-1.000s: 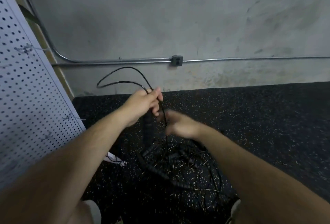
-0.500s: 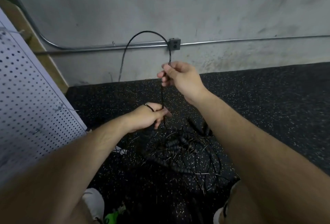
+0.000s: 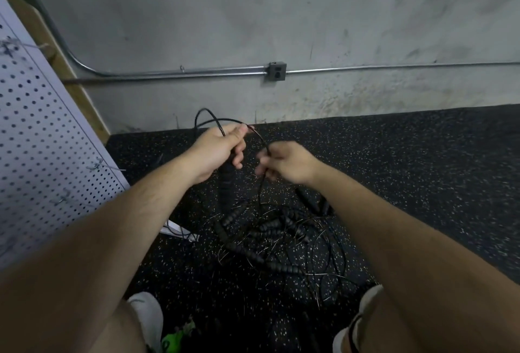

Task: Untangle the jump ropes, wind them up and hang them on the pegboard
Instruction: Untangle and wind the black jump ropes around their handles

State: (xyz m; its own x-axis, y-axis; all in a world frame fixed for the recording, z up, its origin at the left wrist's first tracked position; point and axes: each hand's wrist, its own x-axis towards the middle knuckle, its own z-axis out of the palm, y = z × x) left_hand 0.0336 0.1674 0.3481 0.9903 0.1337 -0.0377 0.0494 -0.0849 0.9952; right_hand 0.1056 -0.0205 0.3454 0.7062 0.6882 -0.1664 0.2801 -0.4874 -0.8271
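Observation:
A tangle of black jump ropes (image 3: 270,243) lies on the speckled rubber floor between my knees, with thin cords and beaded black segments mixed together. My left hand (image 3: 218,152) is shut on a black handle and on loops of thin cord (image 3: 205,119) that rise above its fingers. My right hand (image 3: 287,164), slightly blurred, pinches the same cord just to the right, and the cord drops from it into the pile. The white pegboard (image 3: 42,161) leans at the left with wire hooks (image 3: 104,167) sticking out.
A grey concrete wall with a metal conduit and outlet box (image 3: 276,71) runs across the back. A white object (image 3: 180,231) lies at the pegboard's foot. My white shoes (image 3: 146,316) and a green item (image 3: 174,338) sit at the bottom edge.
My right hand has come down from near the outlet box to beside my left hand, laying another loop of cord there. My left hand has risen a little with the handle.

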